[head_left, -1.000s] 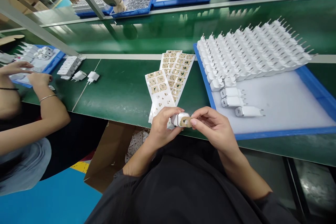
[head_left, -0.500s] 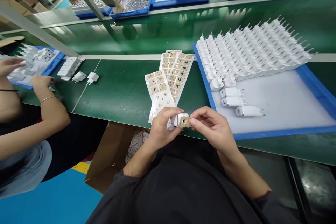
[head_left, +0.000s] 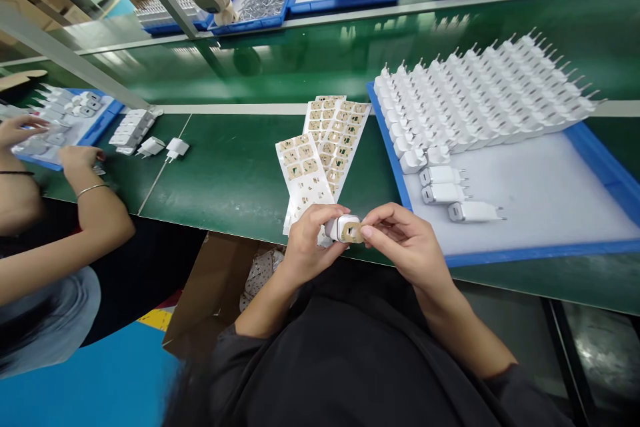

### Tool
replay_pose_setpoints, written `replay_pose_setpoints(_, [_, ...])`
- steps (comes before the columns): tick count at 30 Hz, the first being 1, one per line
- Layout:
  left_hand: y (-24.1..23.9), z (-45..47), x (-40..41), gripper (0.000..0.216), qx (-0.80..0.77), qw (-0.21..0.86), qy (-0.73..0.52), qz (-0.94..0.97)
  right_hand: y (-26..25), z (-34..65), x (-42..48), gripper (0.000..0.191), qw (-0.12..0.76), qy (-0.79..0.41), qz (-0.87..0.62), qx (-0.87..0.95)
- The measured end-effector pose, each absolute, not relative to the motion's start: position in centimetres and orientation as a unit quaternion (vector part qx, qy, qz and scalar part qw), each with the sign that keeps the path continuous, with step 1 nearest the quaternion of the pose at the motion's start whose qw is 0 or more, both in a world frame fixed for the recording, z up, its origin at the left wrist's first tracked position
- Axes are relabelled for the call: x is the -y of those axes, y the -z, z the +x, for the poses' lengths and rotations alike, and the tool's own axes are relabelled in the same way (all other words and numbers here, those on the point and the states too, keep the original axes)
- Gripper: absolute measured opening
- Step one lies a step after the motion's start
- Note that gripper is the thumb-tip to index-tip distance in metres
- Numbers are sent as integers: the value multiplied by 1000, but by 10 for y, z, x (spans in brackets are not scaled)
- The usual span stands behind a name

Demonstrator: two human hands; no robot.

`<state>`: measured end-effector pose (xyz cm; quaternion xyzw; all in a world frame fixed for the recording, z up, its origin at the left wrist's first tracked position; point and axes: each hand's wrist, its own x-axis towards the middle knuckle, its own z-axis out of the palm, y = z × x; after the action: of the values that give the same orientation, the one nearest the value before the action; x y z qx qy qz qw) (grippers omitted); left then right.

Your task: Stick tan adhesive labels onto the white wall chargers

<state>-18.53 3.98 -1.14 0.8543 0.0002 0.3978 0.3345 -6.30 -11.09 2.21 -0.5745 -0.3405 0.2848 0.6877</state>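
"What can't you see from your end?"
"Most of the charger (head_left: 332, 229). My left hand (head_left: 307, 240) covers its back, prongs included."
"And your grip?"
"Left fingers and thumb closed around the charger; my right hand (head_left: 407, 240) pinches one edge of a sticker (head_left: 356, 238). Whether that's stuck flat, I can't tell."
"How does the charger look?"
"White, rounded, grey-rimmed, held between my hands, tan sticker over its end with a small cut-out."
"Nearby?"
"Sheets (head_left: 305, 167) just beyond my left hand, partly hidden by it; beyond my right, a blue tray (head_left: 540, 251), cut off at the view's edge."
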Motion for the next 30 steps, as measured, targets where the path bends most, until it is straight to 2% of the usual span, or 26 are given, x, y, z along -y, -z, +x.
replay_pose_setpoints(9, [12,-185,-41,54,2,326,-397,858,-23,-63,110,22,677,-284,-589,337])
replay_pose_setpoints(18, [15,-183,-43,53,3,310,-399,863,-20,-61,109,19,671,-283,-598,334])
replay_pose_setpoints(30, [58,-157,-55,49,15,290,-435,853,7,-51,93,19,643,-254,-652,313])
